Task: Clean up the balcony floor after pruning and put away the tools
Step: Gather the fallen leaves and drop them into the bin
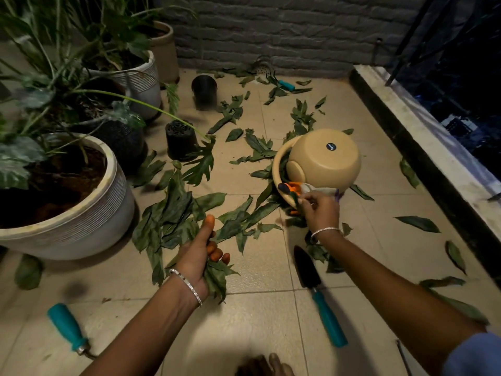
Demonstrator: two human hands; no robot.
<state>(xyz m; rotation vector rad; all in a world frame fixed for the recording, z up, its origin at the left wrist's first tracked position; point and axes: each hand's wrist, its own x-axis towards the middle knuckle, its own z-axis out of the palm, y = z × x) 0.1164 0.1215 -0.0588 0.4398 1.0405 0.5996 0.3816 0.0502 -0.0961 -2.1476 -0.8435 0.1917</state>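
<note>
The balcony floor point(260, 316) is pale beige tile, closed off at the back by a grey brick wall point(298, 36) and on my right by a raised ledge point(423, 137). Cut leaves point(173, 207) lie scattered over most of the tiles, thickest in the middle.

On my feed the left hand point(198, 256) is curled tight round a bunch of leaves point(217, 278), thumb up, with the bunch hanging below the palm. The right hand point(321, 210) reaches to the near rim of a shallow tan bowl point(278, 169), where its fingertips pinch a dark leaf point(295, 199). An overturned tan pot point(325, 158) lies tilted in that bowl. Orange-handled pruning shears point(291, 187) and a whitish cloth point(320, 189) sit in the bowl just beside the fingers.

A trowel point(320, 297) with a black blade and teal handle lies flat on the tiles beneath the right forearm. A second teal-handled tool point(67, 329) lies at lower left, well apart from it, and a third teal handle point(286, 85) shows among the leaves near the wall.

Along the left stand planted pots, the nearest a large white ribbed planter point(81, 221). Two small black nursery pots point(180, 139) stand upside down past it.
</note>
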